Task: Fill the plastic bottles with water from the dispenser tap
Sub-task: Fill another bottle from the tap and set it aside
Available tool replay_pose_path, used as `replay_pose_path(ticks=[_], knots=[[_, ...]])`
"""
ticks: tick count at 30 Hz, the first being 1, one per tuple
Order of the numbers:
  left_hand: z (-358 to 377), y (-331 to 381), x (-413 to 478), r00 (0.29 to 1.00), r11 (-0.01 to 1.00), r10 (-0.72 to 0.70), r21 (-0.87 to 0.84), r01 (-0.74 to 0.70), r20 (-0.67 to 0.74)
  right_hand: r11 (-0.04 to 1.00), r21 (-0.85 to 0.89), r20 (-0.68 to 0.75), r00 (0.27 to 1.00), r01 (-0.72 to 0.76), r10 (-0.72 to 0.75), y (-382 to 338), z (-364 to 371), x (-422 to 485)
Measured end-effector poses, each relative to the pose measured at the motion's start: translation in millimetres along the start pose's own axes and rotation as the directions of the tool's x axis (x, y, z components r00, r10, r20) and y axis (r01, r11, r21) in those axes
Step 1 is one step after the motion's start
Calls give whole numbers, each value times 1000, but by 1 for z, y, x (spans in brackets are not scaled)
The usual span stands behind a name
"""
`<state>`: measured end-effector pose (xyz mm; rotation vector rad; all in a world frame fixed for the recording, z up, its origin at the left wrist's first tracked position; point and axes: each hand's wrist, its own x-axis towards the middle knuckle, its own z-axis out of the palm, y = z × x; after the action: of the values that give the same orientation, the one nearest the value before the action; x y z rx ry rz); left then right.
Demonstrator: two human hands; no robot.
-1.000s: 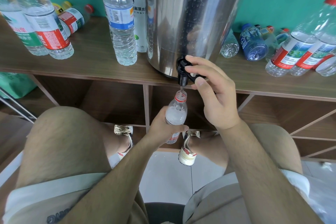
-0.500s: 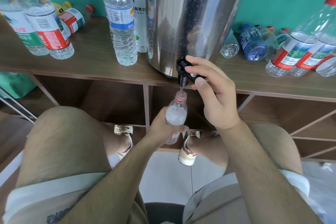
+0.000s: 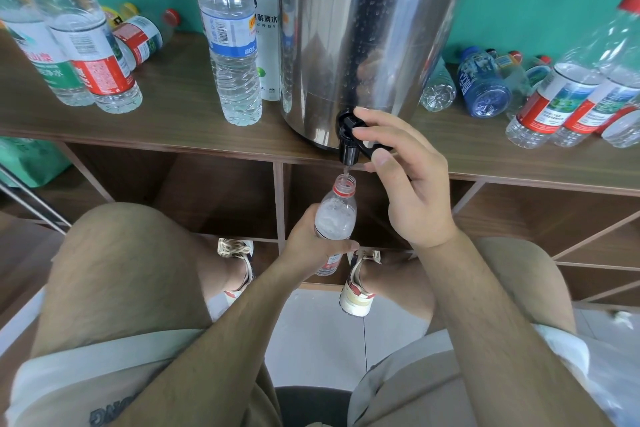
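Observation:
A steel water dispenser [image 3: 363, 31] stands on the wooden shelf top [image 3: 173, 125], its black tap [image 3: 348, 140] over the front edge. My right hand [image 3: 405, 180] grips the tap lever with fingers and thumb. My left hand [image 3: 311, 250] holds a small uncapped plastic bottle [image 3: 336, 217] upright right under the spout. A thin stream of water runs into its neck, and foamy water fills the bottle up to its shoulder.
Upright bottles stand at the left [image 3: 83, 55] and beside the dispenser [image 3: 232, 52]. Lying and leaning bottles crowd the right end of the shelf top [image 3: 561, 100]. Open wooden compartments [image 3: 207, 194] lie below, with my knees and shoes in front of them.
Both hands have stayed in place. The water level in the small bottle looks about the same, with the stream still running.

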<state>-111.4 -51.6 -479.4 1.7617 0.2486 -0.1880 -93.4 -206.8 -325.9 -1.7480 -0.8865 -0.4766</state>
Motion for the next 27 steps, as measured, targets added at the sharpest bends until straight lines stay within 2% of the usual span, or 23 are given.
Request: replay_pose_path(ticks=[11,27], knots=[[0,0,-1,1000,1000,8,-19,-8,4,1000,-16,62,998,24,-23,1,-6,0],[-1,4,-2,999,998,39,-51,-39,-4,991,-105,15,996,85,-83,5,1,-1]])
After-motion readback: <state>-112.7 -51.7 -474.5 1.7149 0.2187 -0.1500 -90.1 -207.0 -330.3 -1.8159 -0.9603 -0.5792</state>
